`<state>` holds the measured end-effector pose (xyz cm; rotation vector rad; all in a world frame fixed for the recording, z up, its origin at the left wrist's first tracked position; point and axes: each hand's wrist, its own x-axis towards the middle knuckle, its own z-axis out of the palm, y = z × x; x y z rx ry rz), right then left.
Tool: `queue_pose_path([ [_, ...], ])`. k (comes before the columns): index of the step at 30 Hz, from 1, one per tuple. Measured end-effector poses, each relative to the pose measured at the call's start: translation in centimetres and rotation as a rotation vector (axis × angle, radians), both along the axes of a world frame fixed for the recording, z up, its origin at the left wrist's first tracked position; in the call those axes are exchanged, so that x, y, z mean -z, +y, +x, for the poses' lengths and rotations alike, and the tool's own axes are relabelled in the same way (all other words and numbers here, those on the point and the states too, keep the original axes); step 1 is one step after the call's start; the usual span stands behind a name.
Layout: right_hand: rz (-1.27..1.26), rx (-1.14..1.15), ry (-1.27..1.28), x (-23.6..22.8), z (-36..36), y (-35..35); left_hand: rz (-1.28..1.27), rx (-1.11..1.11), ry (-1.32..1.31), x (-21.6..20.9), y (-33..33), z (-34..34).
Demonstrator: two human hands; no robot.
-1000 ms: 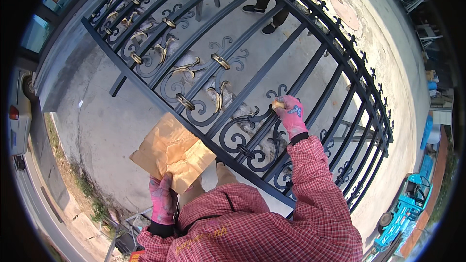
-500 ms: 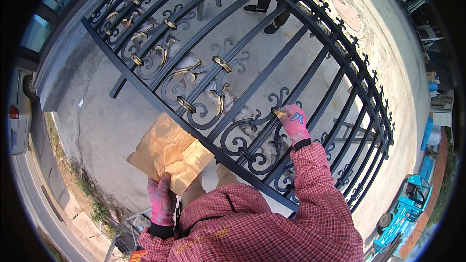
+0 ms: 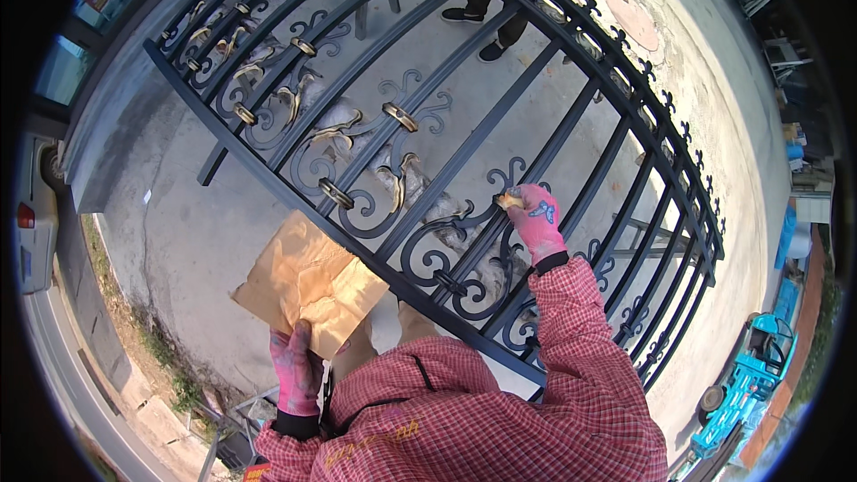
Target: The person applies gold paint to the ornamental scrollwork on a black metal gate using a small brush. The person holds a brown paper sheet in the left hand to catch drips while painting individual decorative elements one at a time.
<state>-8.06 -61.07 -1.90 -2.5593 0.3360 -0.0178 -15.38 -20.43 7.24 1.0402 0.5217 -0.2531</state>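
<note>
My left hand [image 3: 297, 366], in a stained pink glove, grips a square of brown cardboard [image 3: 308, 281] by its lower edge, thumb on top. Shiny golden smears cover the cardboard. My right hand [image 3: 539, 225], in a pink glove, pinches a small yellowish pad [image 3: 510, 202], whose kind I cannot make out for sure. The pad touches a collar on a bar of the black metal railing [image 3: 466, 153], above dark scrolls. Further left, the collars [image 3: 400, 116] and some scroll leaves [image 3: 404, 183] are gold. A black collar [image 3: 449, 283] sits nearer my body.
The railing lies raised on trestle legs [image 3: 361, 0] over concrete, with crumpled clear plastic between its bars. Another person's legs [image 3: 511, 31] stand at the far side. A white vehicle [image 3: 36, 214] is at left, a turquoise three-wheeled cart [image 3: 745, 393] at lower right.
My right hand has shifted slightly up and left, the pad still against the collar. The railing sits slightly further left in the picture. The cardboard stays nearly still.
</note>
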Motion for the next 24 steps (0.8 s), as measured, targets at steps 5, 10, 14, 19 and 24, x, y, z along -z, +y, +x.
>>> queue_pose_path([
  [5, 0.111, 0.087, -0.019, 2.1, -1.7, -1.9, 0.021, 0.015, -0.025, -0.4, -0.7, 0.4],
  [10, 0.250, 0.162, -0.139, 2.9, -3.2, -1.8, 0.044, 0.026, -0.019, -0.2, -1.2, 0.2],
  [14, 0.247, 0.177, -0.188, 4.5, -4.6, -2.9, 0.028, 0.054, -0.023, -0.3, -1.4, 0.4],
  [19, 0.286, 0.234, -0.212, 4.3, -5.0, -2.2, 0.008, 0.068, -0.037, 0.3, -1.6, 0.1],
  [24, 0.352, 0.348, -0.080, 2.5, -5.5, -2.4, 0.040, 0.067, -0.044, -0.2, -2.2, 0.1],
])
